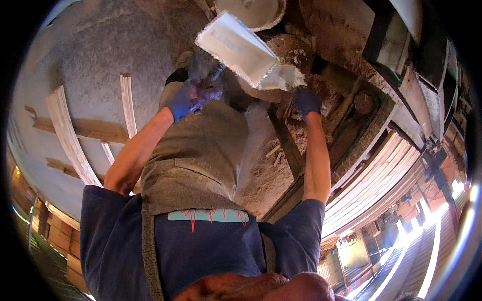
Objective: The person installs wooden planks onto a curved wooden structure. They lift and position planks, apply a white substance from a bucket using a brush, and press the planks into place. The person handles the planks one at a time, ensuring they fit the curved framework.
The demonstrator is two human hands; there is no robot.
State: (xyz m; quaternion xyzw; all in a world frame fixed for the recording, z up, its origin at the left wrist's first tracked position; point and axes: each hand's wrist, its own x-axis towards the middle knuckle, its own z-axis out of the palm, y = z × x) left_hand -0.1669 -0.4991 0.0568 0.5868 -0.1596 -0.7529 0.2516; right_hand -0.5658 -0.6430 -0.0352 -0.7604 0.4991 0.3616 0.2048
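My left hand (184, 102), in a blue glove, is in front of my apron with its fingers closed round a dark, purplish tool (207, 95). A greyish, nozzle-like end (217, 73) shows just beyond it, but blur hides its exact kind. Farther right, my right hand (305, 102), also gloved in blue, reaches to the edge of a whitish, ragged piece (285, 78). Its fingers look bent, and what they grip is hidden. A white rectangular tray (238, 48) with a rough, crusted rim sits tilted between and beyond my hands, overlapping the whitish piece.
A round, pale container (253, 11) stands at the far edge. Dusty wooden beams (288, 145) and a dark frame (351, 118) lie on the right. Long wooden strips (70, 135) rest on the left, with stacked boards (374, 185) at right. Dust covers the floor (115, 45).
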